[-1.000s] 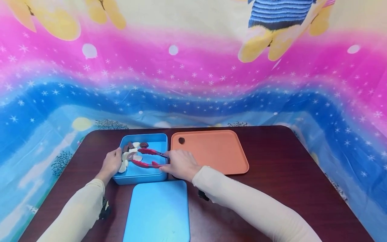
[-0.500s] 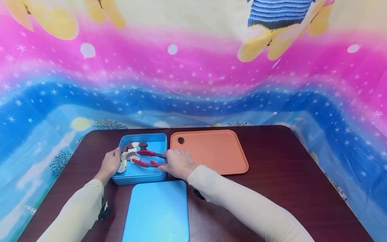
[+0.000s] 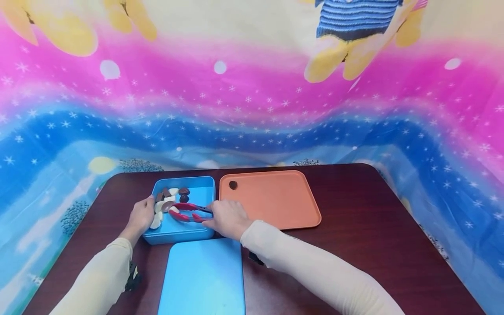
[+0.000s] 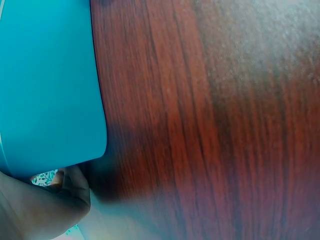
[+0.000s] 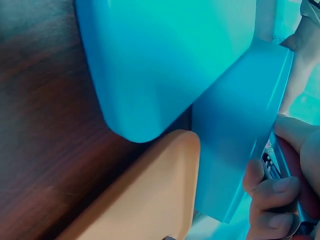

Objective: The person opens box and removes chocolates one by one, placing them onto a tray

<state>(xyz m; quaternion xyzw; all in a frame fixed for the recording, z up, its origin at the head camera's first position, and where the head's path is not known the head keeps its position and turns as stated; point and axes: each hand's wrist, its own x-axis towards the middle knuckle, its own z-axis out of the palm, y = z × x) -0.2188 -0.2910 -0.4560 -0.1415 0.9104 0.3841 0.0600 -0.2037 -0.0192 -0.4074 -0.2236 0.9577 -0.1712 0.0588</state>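
Note:
My right hand (image 3: 227, 216) grips red-tipped tongs (image 3: 190, 218) over the blue box (image 3: 201, 191); in the right wrist view its fingers (image 5: 275, 194) curl round the handle. The tongs' tips have closed in on a white chocolate piece (image 3: 173, 210). More white and brown chocolates (image 3: 168, 203) lie along the box's left side, with a dark one (image 3: 184, 198) a little apart. My left hand (image 3: 141, 216) holds the box's left wall, thumb at the rim. In the left wrist view, that hand (image 4: 50, 207) shows by the box's corner (image 4: 90, 145).
To the right of the box lies an orange tray (image 3: 275, 201) with one dark chocolate (image 3: 233, 185) at its back left corner. A flat blue lid (image 3: 202, 278) lies in front of the box. All stand on a dark wooden table (image 3: 354, 227), a printed cloth (image 3: 252, 113) hanging behind.
The tongs' tips have come together from wide apart, now round a white chocolate piece. My right hand has drawn slightly left; my left hand stays at the box.

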